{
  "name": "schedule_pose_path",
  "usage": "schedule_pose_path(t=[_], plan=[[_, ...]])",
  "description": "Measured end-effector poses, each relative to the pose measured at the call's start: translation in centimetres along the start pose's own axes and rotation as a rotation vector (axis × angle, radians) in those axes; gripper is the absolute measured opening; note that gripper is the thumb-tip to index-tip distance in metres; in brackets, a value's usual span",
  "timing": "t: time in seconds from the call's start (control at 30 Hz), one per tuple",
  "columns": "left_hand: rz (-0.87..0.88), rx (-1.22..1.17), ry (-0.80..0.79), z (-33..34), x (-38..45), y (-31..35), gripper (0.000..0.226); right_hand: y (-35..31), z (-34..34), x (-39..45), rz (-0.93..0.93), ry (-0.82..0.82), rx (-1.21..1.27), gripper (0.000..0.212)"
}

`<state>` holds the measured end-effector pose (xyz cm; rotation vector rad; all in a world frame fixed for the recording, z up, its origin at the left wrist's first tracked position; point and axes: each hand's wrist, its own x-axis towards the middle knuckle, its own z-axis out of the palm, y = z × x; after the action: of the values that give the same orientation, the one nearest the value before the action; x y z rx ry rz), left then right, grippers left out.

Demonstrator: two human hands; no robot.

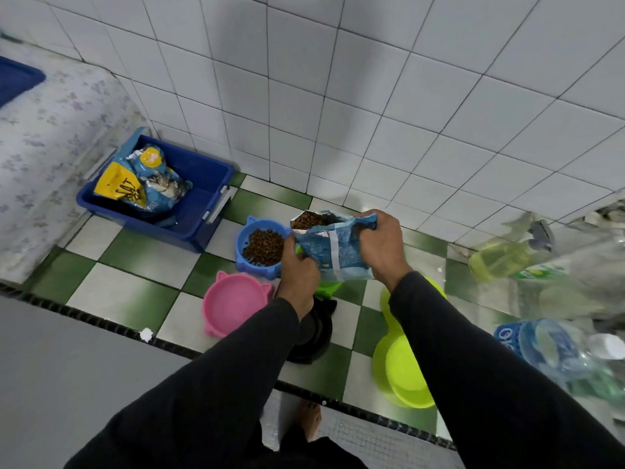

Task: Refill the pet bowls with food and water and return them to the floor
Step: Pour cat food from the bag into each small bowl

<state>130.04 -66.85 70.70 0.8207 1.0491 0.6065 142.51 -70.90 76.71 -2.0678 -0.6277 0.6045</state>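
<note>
Mid-frame, open food bag (pixel 338 245) gripped in both hands: left hand (pixel 299 265) pinching its lower left edge, right hand (pixel 380 247) clenched round its right side. Long axis tilted, mouth up and left, just beside the blue bowl (pixel 258 247), already heaped with kibble. Pink bowl (pixel 233 304) lower left of the bag, nearest the left hand (empty, by the look of it). Green bowl (pixel 326 287) directly beneath the bag, mostly hidden. Likely next: swinging the mouth down-left or tipping straight down.

Both arms wear long black sleeves (pixel 236 360) down to the wrists. The hands are bare. One bare foot (pixel 309 421) shows below, under dark clothes.
</note>
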Motion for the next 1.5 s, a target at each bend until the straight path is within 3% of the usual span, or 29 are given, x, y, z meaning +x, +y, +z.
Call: schedule_pose_path(t=[0.23, 0.7, 1.13, 1.5], plan=[[0.071, 0.014, 0.011, 2.9, -0.3, -2.2, 0.062, 2.0, -2.6, 0.0, 0.034, 0.02, 0.089, 0.025], [0.0, -0.002, 0.013, 6.8, -1.5, -3.4, 0.053, 3.1, -5.6, 0.3, -0.01, 0.073, 0.072, 0.027], [-0.244, -0.136, -0.029, 7.2, -2.2, -6.2, 0.046, 3.6, -5.6, -0.1, -0.138, 0.028, -0.247, 0.025], [-0.336, -0.251, -0.072, 6.8, -1.4, -7.6, 0.037, 2.7, -4.4, -0.3, -0.276, -0.037, -0.434, 0.025]])
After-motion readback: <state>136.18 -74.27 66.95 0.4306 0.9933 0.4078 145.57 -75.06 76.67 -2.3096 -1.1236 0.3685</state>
